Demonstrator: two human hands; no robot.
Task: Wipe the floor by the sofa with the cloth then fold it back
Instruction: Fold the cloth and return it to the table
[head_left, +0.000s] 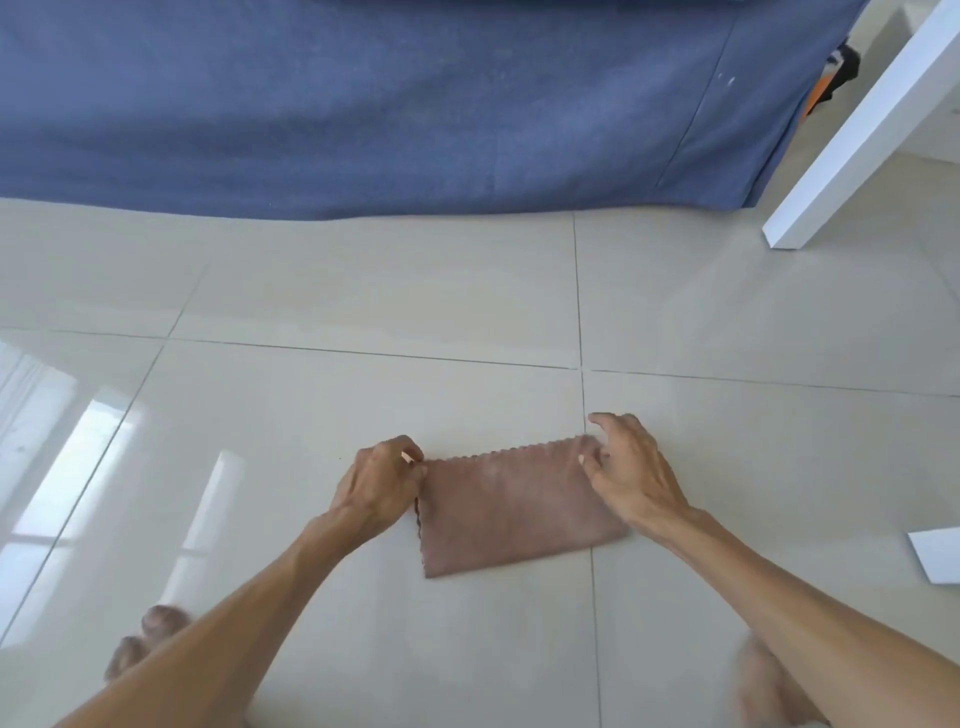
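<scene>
A brownish-pink cloth (511, 512) lies flat on the pale tiled floor (363, 395), folded into a rectangle with a scalloped far edge. My left hand (382, 483) pinches its far left corner between thumb and fingers. At the far right corner, my right hand (631, 467) has its fingers curled, thumb and fingertips touching the cloth's edge. The blue sofa cover (363, 104) hangs down to the floor beyond the cloth.
A white table leg (857, 130) stands on the floor at the upper right beside the sofa. A white sheet (940, 553) lies at the right edge. My bare feet (150, 639) rest at the bottom left and bottom right. Window light reflects on the tiles at left.
</scene>
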